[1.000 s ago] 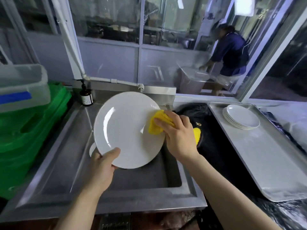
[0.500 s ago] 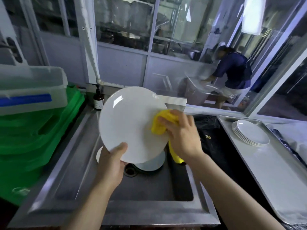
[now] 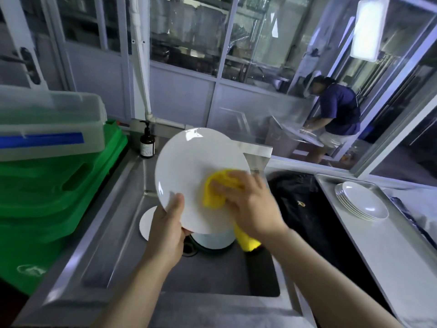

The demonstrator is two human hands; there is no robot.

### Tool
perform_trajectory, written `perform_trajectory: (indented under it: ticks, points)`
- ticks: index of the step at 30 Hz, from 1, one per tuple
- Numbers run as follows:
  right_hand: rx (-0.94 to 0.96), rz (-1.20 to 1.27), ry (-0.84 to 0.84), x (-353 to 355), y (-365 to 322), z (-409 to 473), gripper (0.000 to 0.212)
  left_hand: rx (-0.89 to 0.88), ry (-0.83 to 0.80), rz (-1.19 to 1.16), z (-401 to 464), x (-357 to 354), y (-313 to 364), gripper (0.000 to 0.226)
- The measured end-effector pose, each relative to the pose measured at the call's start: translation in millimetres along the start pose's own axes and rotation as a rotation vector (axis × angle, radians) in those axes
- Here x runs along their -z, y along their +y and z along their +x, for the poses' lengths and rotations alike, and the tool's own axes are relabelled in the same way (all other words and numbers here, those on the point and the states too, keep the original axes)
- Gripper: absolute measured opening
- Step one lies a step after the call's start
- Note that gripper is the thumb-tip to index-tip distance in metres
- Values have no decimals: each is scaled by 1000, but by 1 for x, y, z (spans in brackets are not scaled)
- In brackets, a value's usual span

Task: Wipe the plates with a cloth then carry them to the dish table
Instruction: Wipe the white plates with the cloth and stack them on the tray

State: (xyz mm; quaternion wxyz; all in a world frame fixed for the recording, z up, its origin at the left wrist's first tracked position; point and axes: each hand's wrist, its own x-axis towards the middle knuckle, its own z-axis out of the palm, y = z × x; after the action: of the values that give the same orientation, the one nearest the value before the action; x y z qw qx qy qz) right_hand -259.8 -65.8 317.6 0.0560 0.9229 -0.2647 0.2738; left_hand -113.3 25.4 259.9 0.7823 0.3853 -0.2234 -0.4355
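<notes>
My left hand (image 3: pixel 168 229) grips the lower rim of a white plate (image 3: pixel 194 162) held tilted above the steel sink (image 3: pixel 113 235), thumb on the plate's face. My right hand (image 3: pixel 250 204) presses a yellow cloth (image 3: pixel 214 192) against the plate's lower right face, and a tail of the cloth hangs below the hand. Under the held plate, more white plates (image 3: pixel 147 223) lie in the sink basin, partly hidden. A stack of white plates (image 3: pixel 361 201) sits on the steel dish table (image 3: pixel 390 256) at the right.
Green crates (image 3: pixel 59 197) with a clear plastic bin (image 3: pixel 47 124) on top stand left of the sink. A brown pump bottle (image 3: pixel 147 144) is at the sink's back corner. A black bag (image 3: pixel 305 204) lies between sink and dish table. Behind the glass, a person (image 3: pixel 335 117) bends over.
My right hand has slid the yellow cloth down and left across the plate's face. The plate stays tilted in my left hand, and the view has lifted slightly.
</notes>
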Motion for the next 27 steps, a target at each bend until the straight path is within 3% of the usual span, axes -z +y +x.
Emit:
perform_trajectory:
  ticks: [2,4,8,11,15,19,23,27]
  points:
    - [-179,-65,41,5,16,13,44,9,-9,23,-2,0,-2,26]
    - [-242,-95,84,6,13,18,46,21,-23,33,-4,0,-4,27]
    - [61,5,46,-11,-32,-2,41,22,-7,39,-2,2,-5,43]
    - [113,135,-61,-16,-50,-11,39,21,-11,56,-2,4,-3,55]
    - [-100,117,6,-11,-10,13,37,-31,62,97,-5,5,2,17]
    - [-378,40,105,-3,20,35,43,-26,86,184,-10,1,5,22]
    - [-155,73,84,-10,-20,25,44,-32,86,249,-13,-2,6,16]
    - [42,222,-32,-19,-53,13,39,-21,76,233,-12,1,10,36]
